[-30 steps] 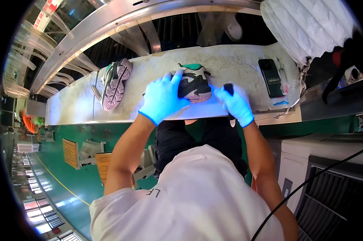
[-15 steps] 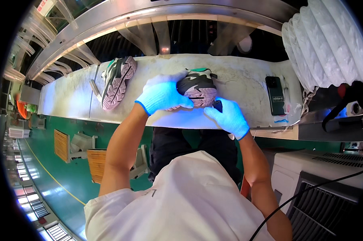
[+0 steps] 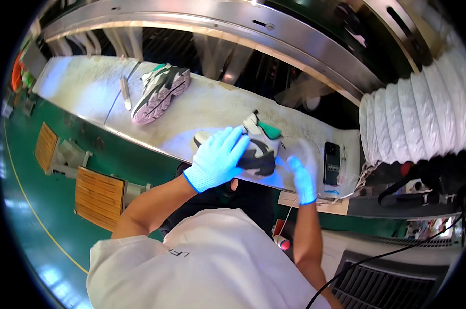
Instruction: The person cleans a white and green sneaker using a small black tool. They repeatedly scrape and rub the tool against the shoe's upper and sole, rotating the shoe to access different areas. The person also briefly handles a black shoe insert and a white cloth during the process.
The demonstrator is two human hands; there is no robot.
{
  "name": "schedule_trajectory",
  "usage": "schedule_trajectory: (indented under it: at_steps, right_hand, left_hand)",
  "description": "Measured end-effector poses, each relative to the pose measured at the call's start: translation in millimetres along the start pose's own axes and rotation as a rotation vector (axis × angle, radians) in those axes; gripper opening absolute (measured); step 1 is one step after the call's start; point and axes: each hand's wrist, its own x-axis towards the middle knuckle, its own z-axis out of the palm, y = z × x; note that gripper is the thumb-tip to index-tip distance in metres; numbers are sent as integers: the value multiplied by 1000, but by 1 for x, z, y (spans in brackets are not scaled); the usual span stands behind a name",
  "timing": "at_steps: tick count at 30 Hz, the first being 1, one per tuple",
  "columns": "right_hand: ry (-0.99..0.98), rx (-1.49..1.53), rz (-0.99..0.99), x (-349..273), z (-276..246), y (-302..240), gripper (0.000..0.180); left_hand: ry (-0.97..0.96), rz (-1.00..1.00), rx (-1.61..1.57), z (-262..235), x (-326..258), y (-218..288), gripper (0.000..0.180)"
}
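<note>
A black, white and green sneaker [image 3: 258, 160] with a pale pink sole in the earlier frame sits near the front edge of the white work table. My gloved left hand [image 3: 217, 158] lies over its side with the fingers wrapped across the upper, gripping it. To the right of the shoe, apart from it, is my gloved right hand [image 3: 303, 180]. Motion smears its fingers, so whether it holds anything cannot be told. A matching sneaker [image 3: 163, 95] lies on its side farther left, its pink tread towards me.
A slim light-coloured tool [image 3: 124, 93] rests left of the far sneaker. At the table's right end lie a dark phone [image 3: 332, 164] and a thin white stick [image 3: 343, 170]. A white ribbed duct [image 3: 408, 118] stands beyond it. Metal machinery [image 3: 233, 23] runs along the back.
The sneaker has turned so its green collar faces right and its upper shows. My left hand has shifted onto its side. My right hand has drawn away rightward. The whole view has tilted.
</note>
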Motion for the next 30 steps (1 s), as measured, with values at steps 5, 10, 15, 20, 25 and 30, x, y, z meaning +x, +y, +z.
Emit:
schedule_trajectory:
  at_steps: [5, 10, 15, 20, 25, 30]
  right_hand:
    - [-167, 276, -22, -46, 100, 10, 67]
    - [-64, 593, 197, -32, 73, -13, 61]
    - [290, 368, -586, 10, 95, -196, 42]
    - [513, -428, -1378, 146, 122, -410, 54]
    - [224, -176, -991, 237, 95, -482, 48]
    - [-119, -446, -966, 138, 152, -283, 30]
  left_hand:
    - [90, 110, -178, -23, -29, -20, 79]
    - [238, -144, -214, -99, -32, -43, 88]
    - [408, -642, -5, -119, -45, -142, 101]
    - [-96, -1035, -166, -128, -20, -204, 115]
    - [-223, -989, -241, -113, 21, -211, 113]
    - [4, -749, -488, -127, -30, -228, 102]
